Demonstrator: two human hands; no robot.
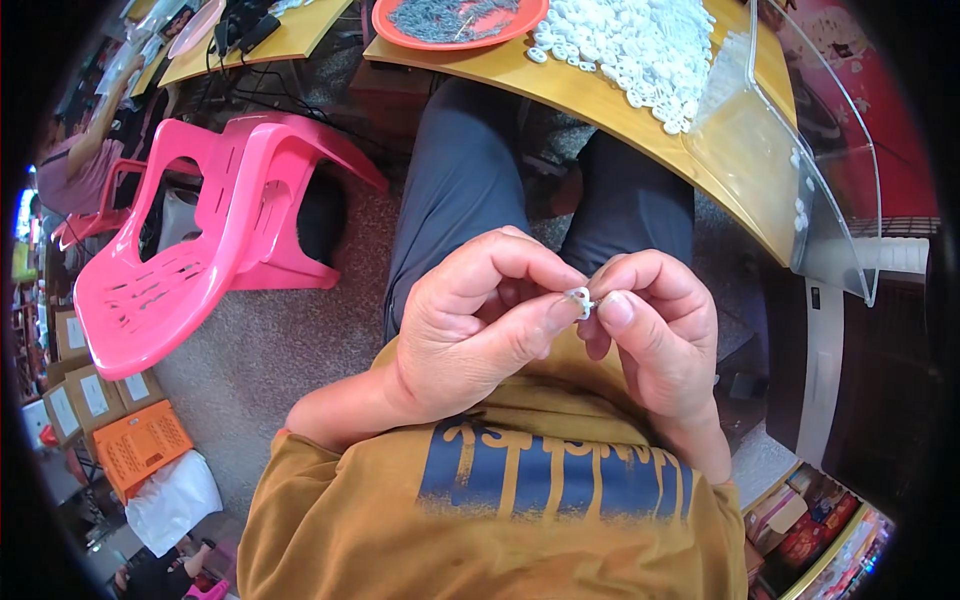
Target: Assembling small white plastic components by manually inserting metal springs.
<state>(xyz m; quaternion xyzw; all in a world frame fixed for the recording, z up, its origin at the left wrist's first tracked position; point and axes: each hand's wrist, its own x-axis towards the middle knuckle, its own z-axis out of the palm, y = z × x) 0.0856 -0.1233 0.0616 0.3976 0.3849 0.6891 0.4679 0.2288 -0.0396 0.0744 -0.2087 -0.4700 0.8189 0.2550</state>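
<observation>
My left hand (470,325) is closed in a pinch, thumb and forefinger holding a small white plastic piece (583,304) with holes in it. Facing it, my right hand (660,335) is pinched shut right beside that piece. A tiny dark bit shows at its fingertips, too small to name. Both hands meet above my lap, short of the table. Spread over the yellow tabletop (735,185) is a heap of similar white plastic pieces (625,50). Left of the heap, a red tray (400,30) holds many thin grey parts.
A clear plastic panel (800,180) stands at the table's right end. Pink plastic chairs (235,220) fill the left side. An orange crate (145,445), cardboard boxes (95,395) and a white bag (175,500) sit lower left. Another person's arm (100,125) shows at the far left.
</observation>
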